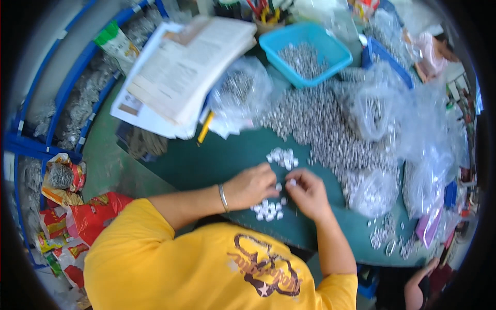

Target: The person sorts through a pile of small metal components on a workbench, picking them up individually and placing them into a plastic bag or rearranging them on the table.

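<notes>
My left hand (253, 187), with a silver bangle (223, 198) at the wrist, is curled low over the green tabletop (206, 160). A small pale metallic piece (278, 187) shows by its fingertips; whether they grip it cannot be made out. Facing it, my right hand (310, 195) has thumb and fingers drawn together in a pinch, with a bright spot at the tips too small to name. Beyond the hands is a small cluster of shiny pieces (283, 158). Another small pile (267, 210) sits close to my body, below the left hand.
A large heap of small grey metal pieces (330, 134) spreads to the right, with clear plastic bags (374, 194) on it. A turquoise basin (302, 75) stands behind. Papers (181, 77) and a yellow pen (205, 127) lie far left. A co-worker's arm (413, 289) shows lower right.
</notes>
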The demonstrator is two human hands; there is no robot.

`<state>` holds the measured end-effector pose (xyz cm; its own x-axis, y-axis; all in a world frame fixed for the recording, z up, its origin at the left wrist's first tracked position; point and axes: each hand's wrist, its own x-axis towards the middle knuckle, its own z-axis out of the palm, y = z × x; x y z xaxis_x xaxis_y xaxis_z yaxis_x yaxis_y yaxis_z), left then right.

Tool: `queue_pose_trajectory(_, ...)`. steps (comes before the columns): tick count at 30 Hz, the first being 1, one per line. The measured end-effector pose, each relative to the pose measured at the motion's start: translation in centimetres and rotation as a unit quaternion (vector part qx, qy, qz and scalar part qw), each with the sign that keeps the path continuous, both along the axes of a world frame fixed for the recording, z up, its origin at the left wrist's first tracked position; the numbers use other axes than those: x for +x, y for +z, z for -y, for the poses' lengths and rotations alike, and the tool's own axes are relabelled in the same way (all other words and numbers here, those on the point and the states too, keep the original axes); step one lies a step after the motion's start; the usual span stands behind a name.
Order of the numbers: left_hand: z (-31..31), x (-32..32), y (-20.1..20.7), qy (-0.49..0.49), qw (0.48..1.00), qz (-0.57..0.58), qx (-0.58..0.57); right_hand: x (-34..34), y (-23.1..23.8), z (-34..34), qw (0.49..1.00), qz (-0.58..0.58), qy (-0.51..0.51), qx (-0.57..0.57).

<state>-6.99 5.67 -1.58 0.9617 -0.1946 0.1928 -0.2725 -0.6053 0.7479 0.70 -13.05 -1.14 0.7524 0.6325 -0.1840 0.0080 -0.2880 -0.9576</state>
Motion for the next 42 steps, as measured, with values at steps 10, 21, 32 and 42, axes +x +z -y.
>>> queue_pose_trajectory(10, 0.1, -0.4, -0.9, -0.016, 0.999, 0.019, 0.025, -1.0, -1.1, 0.5, 0.98, 0.164, 0.095, -0.061)
queue_pose_trajectory(21, -0.7, -3.1, 0.9, -0.106, 0.979, -0.167, -0.057, -2.9, 1.6, 1.2, 0.951, 0.264, 0.124, -0.105)
queue_pose_trajectory(32, -1.8, -1.3, 0.6, 0.082, 0.986, -0.085, -0.117, -2.3, 1.2, 4.6, 0.995, -0.099, -0.014, -0.022)
queue_pose_trajectory(42, -0.5, -1.6, 0.6, -0.021, 0.998, -0.036, 0.042, -5.2, 0.9, 3.4, 0.96, 0.236, 0.097, -0.114)
